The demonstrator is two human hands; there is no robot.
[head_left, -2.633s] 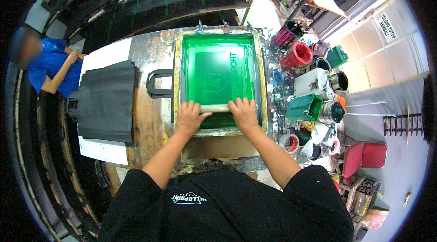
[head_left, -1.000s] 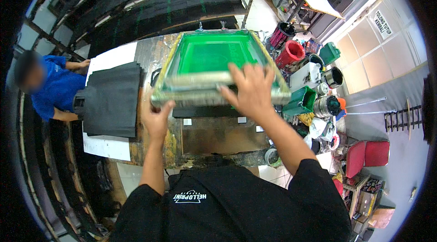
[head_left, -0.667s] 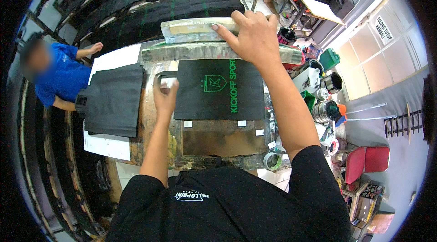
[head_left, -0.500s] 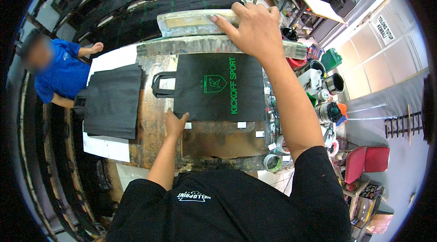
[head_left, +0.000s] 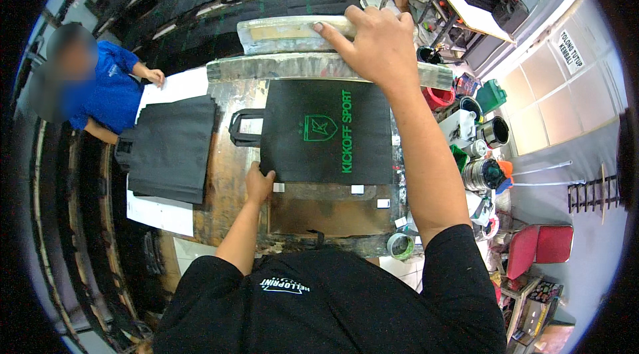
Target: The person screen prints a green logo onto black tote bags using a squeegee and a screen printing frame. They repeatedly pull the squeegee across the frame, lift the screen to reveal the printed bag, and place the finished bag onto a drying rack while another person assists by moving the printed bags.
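A stack of black bags (head_left: 170, 148) lies at nine o'clock. The left hand (head_left: 258, 183) pinches the lower-left corner of the printed black bag (head_left: 326, 131), which lies flat on the stained surface (head_left: 226, 187). At twelve o'clock, the right hand (head_left: 373, 44) grips the raised screen frame (head_left: 286, 31), fingers (head_left: 333, 33) curled over it.

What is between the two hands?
In the head view, the black printed bag lies between the left hand at its corner and the right hand on the raised frame.
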